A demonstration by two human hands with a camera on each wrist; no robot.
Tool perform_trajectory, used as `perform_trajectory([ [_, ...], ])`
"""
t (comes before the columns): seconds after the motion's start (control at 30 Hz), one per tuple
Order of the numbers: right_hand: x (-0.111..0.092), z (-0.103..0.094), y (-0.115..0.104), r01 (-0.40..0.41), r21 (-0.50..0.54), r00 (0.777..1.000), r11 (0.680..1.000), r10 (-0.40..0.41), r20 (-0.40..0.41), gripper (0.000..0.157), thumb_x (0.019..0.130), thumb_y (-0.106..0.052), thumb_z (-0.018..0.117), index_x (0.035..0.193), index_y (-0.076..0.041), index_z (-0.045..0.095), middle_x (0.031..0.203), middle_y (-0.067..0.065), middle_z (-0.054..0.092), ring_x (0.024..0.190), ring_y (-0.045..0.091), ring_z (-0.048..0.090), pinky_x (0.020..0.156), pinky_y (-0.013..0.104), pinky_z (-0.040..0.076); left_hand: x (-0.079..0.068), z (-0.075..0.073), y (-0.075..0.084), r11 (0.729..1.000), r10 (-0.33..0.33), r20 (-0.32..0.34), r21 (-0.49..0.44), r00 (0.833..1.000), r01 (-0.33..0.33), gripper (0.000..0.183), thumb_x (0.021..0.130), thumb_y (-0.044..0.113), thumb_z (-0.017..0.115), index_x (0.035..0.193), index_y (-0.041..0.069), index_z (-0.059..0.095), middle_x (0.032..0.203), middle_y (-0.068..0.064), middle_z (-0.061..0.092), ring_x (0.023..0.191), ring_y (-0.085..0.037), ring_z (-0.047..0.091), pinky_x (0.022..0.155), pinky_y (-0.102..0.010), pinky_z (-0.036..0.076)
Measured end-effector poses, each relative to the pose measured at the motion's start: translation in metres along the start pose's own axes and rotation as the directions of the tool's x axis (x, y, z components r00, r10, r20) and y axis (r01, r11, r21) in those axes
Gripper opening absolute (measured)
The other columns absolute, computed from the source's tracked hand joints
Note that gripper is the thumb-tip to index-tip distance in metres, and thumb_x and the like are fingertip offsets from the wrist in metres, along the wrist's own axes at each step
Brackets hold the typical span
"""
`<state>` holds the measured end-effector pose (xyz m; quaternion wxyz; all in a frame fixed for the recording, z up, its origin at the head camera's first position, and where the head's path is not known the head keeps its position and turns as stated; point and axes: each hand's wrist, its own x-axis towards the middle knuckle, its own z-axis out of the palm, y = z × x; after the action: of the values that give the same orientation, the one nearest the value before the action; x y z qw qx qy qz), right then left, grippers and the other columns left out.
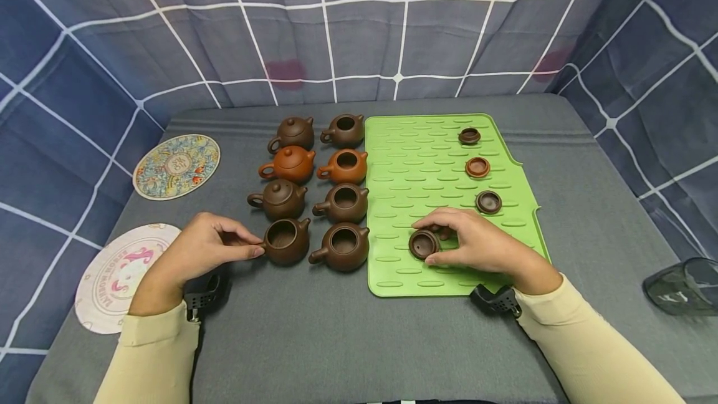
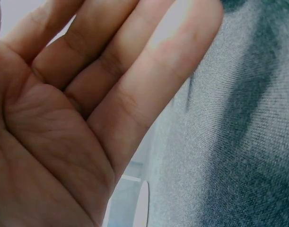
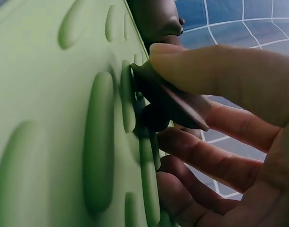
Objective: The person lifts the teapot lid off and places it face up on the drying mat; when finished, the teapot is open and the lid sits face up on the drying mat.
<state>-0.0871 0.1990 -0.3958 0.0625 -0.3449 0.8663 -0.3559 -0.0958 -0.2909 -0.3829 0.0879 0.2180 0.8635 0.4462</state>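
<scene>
Left hand pinches teapot just right of it; right hand, upturned lid just left. We should grip its rim lightly, keeping teapot steady.

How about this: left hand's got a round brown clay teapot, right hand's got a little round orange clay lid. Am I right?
Not quite: the little round clay lid in the right hand is dark brown, not orange. The head view shows it. The left hand does hold the round brown clay teapot.
</scene>
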Motion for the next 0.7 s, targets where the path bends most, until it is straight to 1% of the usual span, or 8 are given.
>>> perform_trajectory([
  [0.13, -0.001, -0.001, -0.001, -0.003, -0.017, 1.0, 1.0, 0.003, 0.0, 0.058, 0.082, -0.019, 0.095, 0.134, -0.01, 0.071, 0.13, -0.002, 0.069, 0.119, 0.019, 0.063, 0.101, 0.045, 0.049, 0.001, 0.0, 0.001, 1.0, 0.001, 0.004, 0.003, 1.0, -0.001, 0.009, 0.086, 0.008, 0.089, 0.092, 0.014, 0.086, 0.085, 0.006, 0.077, 0.073, -0.015, 0.072, 0.062, -0.024, 0.056],
  [0.33, -0.004, -0.004, -0.004, -0.005, -0.017, 1.0, 1.0, 0.005, 0.01, 0.06, 0.083, -0.021, 0.095, 0.136, -0.009, 0.069, 0.131, -0.001, 0.068, 0.114, 0.018, 0.064, 0.096, 0.045, 0.05, 0.002, -0.001, 0.001, 1.0, 0.003, 0.001, 0.006, 1.0, -0.003, 0.009, 0.086, 0.009, 0.09, 0.092, 0.015, 0.086, 0.085, 0.006, 0.077, 0.073, -0.015, 0.072, 0.062, -0.024, 0.055],
  [0.43, -0.005, -0.005, -0.005, 0.014, -0.032, 1.0, 0.999, -0.014, 0.006, 0.059, 0.084, -0.023, 0.093, 0.136, -0.01, 0.069, 0.132, -0.002, 0.067, 0.116, 0.018, 0.063, 0.097, 0.046, 0.05, 0.003, -0.002, 0.002, 1.0, 0.007, 0.003, 0.007, 1.0, -0.007, 0.01, 0.085, 0.01, 0.09, 0.093, 0.015, 0.086, 0.086, 0.006, 0.078, 0.073, -0.015, 0.072, 0.062, -0.024, 0.055],
  [0.53, -0.004, -0.007, -0.006, 0.035, -0.055, 0.999, 0.998, -0.036, -0.008, 0.056, 0.087, -0.023, 0.091, 0.136, -0.008, 0.069, 0.13, 0.0, 0.068, 0.112, 0.018, 0.064, 0.095, 0.046, 0.051, 0.002, -0.004, 0.004, 1.0, 0.004, 0.003, 0.004, 1.0, -0.004, 0.013, 0.085, 0.011, 0.091, 0.096, 0.012, 0.086, 0.087, 0.004, 0.078, 0.075, -0.016, 0.074, 0.064, -0.024, 0.057],
  [0.6, -0.002, -0.007, -0.006, 0.046, -0.073, 0.999, 0.996, -0.047, -0.013, 0.054, 0.089, -0.023, 0.09, 0.135, -0.006, 0.069, 0.13, 0.002, 0.068, 0.11, 0.019, 0.065, 0.094, 0.046, 0.052, -0.001, -0.006, 0.006, 1.0, -0.008, -0.016, 0.016, 1.0, 0.008, 0.017, 0.084, 0.012, 0.092, 0.099, 0.01, 0.085, 0.088, 0.003, 0.078, 0.077, -0.017, 0.075, 0.066, -0.024, 0.058],
  [0.7, 0.004, -0.01, -0.008, 0.05, -0.094, 0.999, 0.994, -0.051, -0.013, 0.052, 0.091, -0.025, 0.087, 0.135, -0.005, 0.068, 0.13, 0.004, 0.068, 0.109, 0.021, 0.067, 0.093, 0.047, 0.053, -0.007, -0.011, 0.011, 0.996, -0.033, -0.092, 0.077, 0.995, 0.04, 0.026, 0.083, 0.017, 0.094, 0.104, 0.007, 0.084, 0.09, 0.003, 0.078, 0.08, -0.015, 0.075, 0.068, -0.023, 0.058],
])
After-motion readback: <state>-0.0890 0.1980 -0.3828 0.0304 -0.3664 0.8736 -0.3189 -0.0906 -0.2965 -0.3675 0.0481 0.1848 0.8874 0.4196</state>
